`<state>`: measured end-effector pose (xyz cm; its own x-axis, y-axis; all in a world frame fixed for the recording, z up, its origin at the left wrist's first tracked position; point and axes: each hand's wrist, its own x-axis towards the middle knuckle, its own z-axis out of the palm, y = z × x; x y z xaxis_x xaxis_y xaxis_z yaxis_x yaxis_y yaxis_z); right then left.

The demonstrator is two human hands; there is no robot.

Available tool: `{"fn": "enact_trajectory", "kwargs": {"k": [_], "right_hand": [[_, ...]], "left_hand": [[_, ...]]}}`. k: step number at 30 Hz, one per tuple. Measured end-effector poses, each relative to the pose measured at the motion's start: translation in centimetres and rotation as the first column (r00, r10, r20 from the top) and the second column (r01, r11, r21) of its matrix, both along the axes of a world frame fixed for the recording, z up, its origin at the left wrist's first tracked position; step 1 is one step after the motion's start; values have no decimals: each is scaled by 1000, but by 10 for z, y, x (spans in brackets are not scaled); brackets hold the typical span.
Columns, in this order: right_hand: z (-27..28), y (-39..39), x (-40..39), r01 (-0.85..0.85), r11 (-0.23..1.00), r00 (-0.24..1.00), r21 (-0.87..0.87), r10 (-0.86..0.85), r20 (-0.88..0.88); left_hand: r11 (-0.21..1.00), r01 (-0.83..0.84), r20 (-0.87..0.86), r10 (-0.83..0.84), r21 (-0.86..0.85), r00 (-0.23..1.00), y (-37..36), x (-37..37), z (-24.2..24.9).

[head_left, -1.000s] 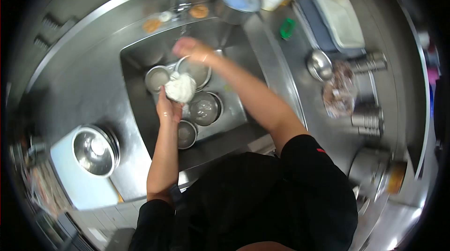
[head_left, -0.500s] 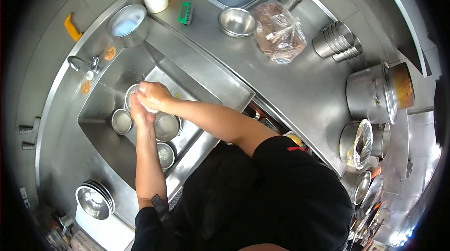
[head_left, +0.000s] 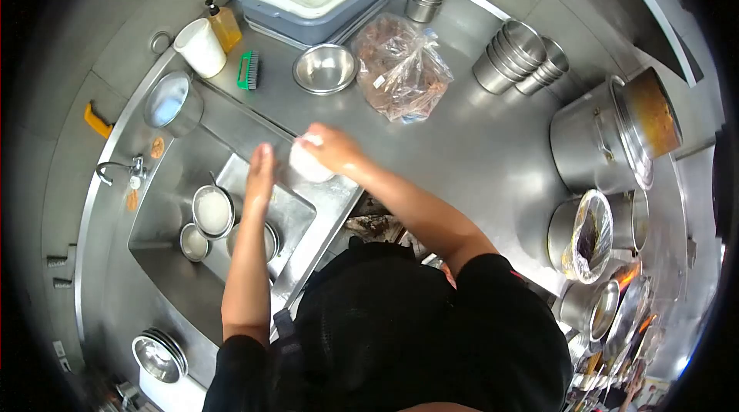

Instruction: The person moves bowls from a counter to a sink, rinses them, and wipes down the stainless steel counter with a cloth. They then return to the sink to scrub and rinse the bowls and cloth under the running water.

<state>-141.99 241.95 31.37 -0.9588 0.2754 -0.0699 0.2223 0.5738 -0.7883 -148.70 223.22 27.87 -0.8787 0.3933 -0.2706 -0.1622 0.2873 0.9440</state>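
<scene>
My right hand [head_left: 336, 152] grips a round white object [head_left: 309, 163] over the sink's right rim; blur hides what it is made of. To its left, my left hand [head_left: 262, 172] is raised, fingers stretched out, holding nothing. Below the hands, in the steel sink [head_left: 177, 181], a metal bowl [head_left: 212, 210] holds cloudy whitish contents, a smaller bowl [head_left: 194, 242] sits beside it, and another bowl [head_left: 271, 241] is partly hidden behind my left forearm.
A steel bowl [head_left: 325, 68], a plastic bag of brown contents [head_left: 402, 69] and a green brush [head_left: 248, 71] lie on the counter beyond. A faucet [head_left: 137, 172] stands left. Stacked steel cups [head_left: 508, 58] and a large pot [head_left: 593, 139] are at right.
My hands have come apart. The right one has moved right with the white object, while the left one has let go. The view has shifted, bringing more of the counter's far side in.
</scene>
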Motion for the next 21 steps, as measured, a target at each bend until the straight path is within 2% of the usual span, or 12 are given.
{"fn": "enact_trajectory", "kwargs": {"k": [4,6,7,9,10,11,13,14,15,17,19,21], "right_hand": [[-16,58,12,143,989,986,36,-139,-89],[-33,77,17,57,970,994,235,-34,-102],[-45,81,17,35,972,996,233,-14,-92],[-63,78,8,151,969,988,196,-154,1],[-64,71,5,146,972,988,185,-153,23],[-64,61,0,91,980,995,177,-98,29],[-65,30,-14,-23,993,990,-116,39,136],[-42,6,-19,-50,934,943,-354,161,292],[-46,-17,-24,-118,923,929,-366,233,288],[-55,-65,-30,-159,627,888,-763,428,167],[-47,-111,-32,-207,500,784,-841,600,163],[-41,-154,-28,-459,565,715,-686,693,92]], "left_hand": [[992,104,-294,-121,-73,948,64,11,7],[984,150,-260,-171,-100,950,81,22,13],[981,170,-269,-190,-97,944,86,24,-1],[943,261,-374,-322,-205,870,88,33,-11],[953,246,-334,-293,-178,896,86,39,-11],[963,221,-293,-258,-154,920,80,44,-9],[985,-2,-290,-49,-173,956,59,46,-19],[984,-91,-230,53,-156,972,42,46,-20],[973,-184,-171,159,-140,972,22,45,-22],[953,-299,-118,302,40,946,-36,39,-38],[813,-540,105,531,219,841,-95,46,-28],[725,-667,87,663,171,743,-156,54,-23]]}}
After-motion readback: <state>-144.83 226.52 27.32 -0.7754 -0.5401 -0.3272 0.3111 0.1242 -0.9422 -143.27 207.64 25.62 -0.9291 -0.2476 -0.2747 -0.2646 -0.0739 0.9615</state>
